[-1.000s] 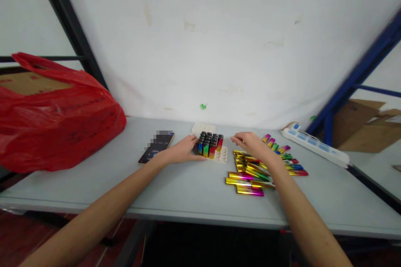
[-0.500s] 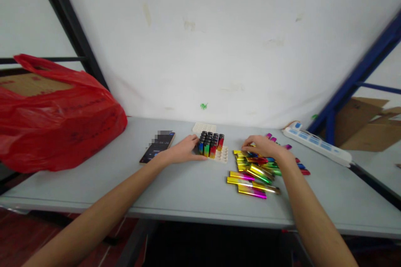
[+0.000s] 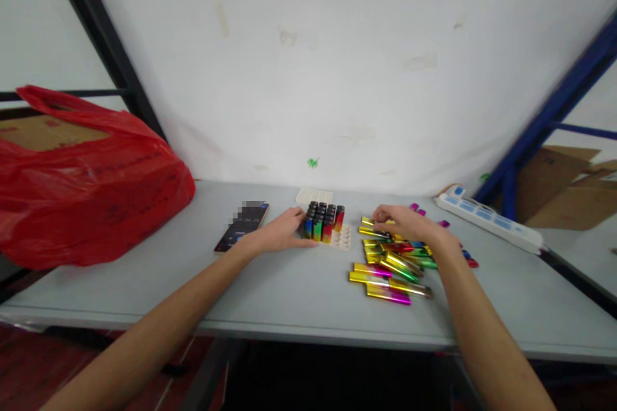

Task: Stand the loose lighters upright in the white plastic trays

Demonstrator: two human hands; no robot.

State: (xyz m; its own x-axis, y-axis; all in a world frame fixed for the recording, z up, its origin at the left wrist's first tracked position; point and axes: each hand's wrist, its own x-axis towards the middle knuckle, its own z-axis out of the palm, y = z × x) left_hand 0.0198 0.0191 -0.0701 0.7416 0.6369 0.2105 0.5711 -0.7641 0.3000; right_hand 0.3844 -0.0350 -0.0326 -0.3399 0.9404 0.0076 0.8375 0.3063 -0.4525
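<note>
Several lighters with black tops and shiny coloured bodies (image 3: 318, 228) stand upright in a pale tray (image 3: 343, 239), packed toward its left side. My left hand (image 3: 279, 231) is at the tray's left edge, thumb along the front and fingers at the side, gripping it against the lighters. On the right lies a loose pile of metallic lighters (image 3: 390, 266), gold at their left ends with pink, green, red or blue beyond. My right hand (image 3: 402, 221) reaches over the pile's far side, its fingers closed on a gold-ended lighter (image 3: 367, 221) that it partly hides.
A second pale tray (image 3: 313, 196) lies behind, near the wall. Left of my left hand is a phone (image 3: 243, 225) with a timer on its screen. A red plastic bag (image 3: 96, 186) fills the table's left end. A white power strip (image 3: 489, 225) lies at the right.
My right hand has shifted slightly away from me, and gold-ended lighters beneath it have moved apart from the pile. My left hand stays at the tray.
</note>
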